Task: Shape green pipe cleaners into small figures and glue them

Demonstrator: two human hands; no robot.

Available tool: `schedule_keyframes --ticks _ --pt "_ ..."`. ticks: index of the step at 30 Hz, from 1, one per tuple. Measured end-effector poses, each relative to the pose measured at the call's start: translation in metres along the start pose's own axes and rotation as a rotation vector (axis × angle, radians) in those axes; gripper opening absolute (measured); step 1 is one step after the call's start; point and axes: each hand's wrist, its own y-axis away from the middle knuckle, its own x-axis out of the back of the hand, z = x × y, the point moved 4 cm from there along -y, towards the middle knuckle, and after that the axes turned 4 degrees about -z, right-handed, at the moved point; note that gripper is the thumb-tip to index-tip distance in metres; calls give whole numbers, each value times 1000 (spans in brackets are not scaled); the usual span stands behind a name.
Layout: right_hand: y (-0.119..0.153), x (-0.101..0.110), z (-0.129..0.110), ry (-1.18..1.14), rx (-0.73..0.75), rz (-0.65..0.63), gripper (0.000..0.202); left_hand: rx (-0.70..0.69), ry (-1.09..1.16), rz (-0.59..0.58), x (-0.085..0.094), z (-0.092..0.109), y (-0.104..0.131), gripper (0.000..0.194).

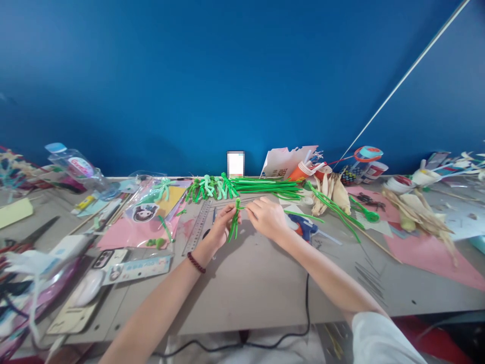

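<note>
Over the middle of the table, my left hand (220, 226) pinches a small green pipe-cleaner figure (234, 231) upright, with a looped top and strands hanging down. My right hand (267, 217) is closed just to its right, its fingertips on a thin green strand that runs across from the figure. A green pipe cleaner (303, 216) sticks out on the far side of my right hand. Just beyond my hands lie several twisted green pipe-cleaner pieces (212, 187), beside a bundle of straight green pipe cleaners (265, 186).
A clear ruler (197, 227) lies left of my hands. Behind my right wrist sits a blue glue gun (307, 228), with a black cable (307, 303) crossing the table edge. Scissors (36, 232), a bottle (78, 167), dried husks (333, 194) and pink paper (435, 258) surround the workspace.
</note>
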Motion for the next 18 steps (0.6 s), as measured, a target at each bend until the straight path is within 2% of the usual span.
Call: schedule_keyframes --ticks 3,8,12,15,18 --pt "0 6 -3 67 39 44 24 -18 -79 0 2 -2 -1 23" --pt "3 11 -10 171 87 93 26 -219 -297 156 -1 7 3 22" --pt "8 6 -20 176 109 72 29 -307 -354 182 -9 15 8 18" --pt "12 -2 -26 114 113 19 30 -320 -348 183 -10 19 9 14" --pt "12 -7 -28 29 50 -15 28 -287 -356 204 -5 18 7 12"
